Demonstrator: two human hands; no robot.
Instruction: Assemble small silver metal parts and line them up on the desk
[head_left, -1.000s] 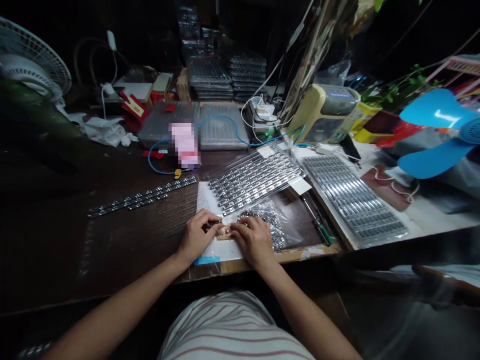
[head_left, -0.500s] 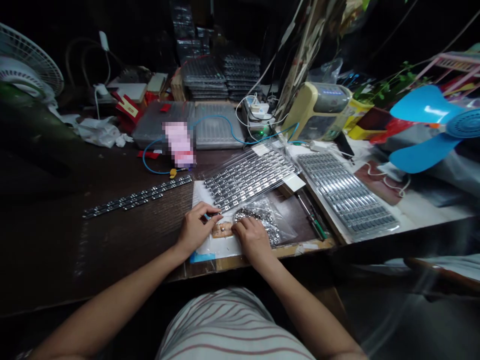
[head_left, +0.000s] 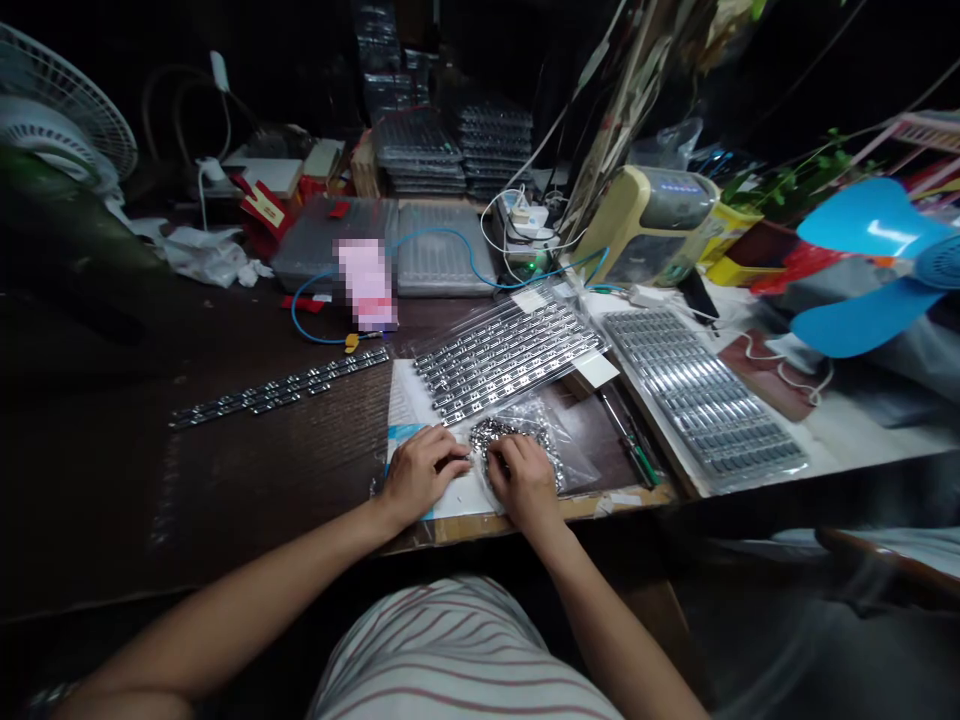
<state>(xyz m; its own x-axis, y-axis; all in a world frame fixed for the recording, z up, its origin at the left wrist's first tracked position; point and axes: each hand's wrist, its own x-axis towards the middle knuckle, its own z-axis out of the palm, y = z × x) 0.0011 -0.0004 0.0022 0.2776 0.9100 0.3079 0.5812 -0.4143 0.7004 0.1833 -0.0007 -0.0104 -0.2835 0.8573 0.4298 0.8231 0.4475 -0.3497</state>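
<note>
My left hand [head_left: 421, 472] rests with curled fingers on a white sheet [head_left: 409, 402] near the desk's front edge. Its fingertips pinch something small that I cannot make out. My right hand [head_left: 525, 478] lies beside it, fingers bent down onto a clear plastic bag of small shiny metal parts [head_left: 525, 432]. The two hands nearly touch. Just beyond them lies a clear-wrapped pack of long metal strips [head_left: 510, 352].
A row of metal clips [head_left: 277, 387] lies on the dark desk [head_left: 225, 470] to the left. A tray of parts [head_left: 701, 400] sits at the right, with green pens [head_left: 634, 445] beside it. Cables, stacked trays [head_left: 450, 150], a fan [head_left: 64, 120] and a beige device [head_left: 649, 222] crowd the back.
The small brown piece that was between my hands no longer shows. My left hand slid right and nearer, and my right hand shifted onto the bag of metal parts.
</note>
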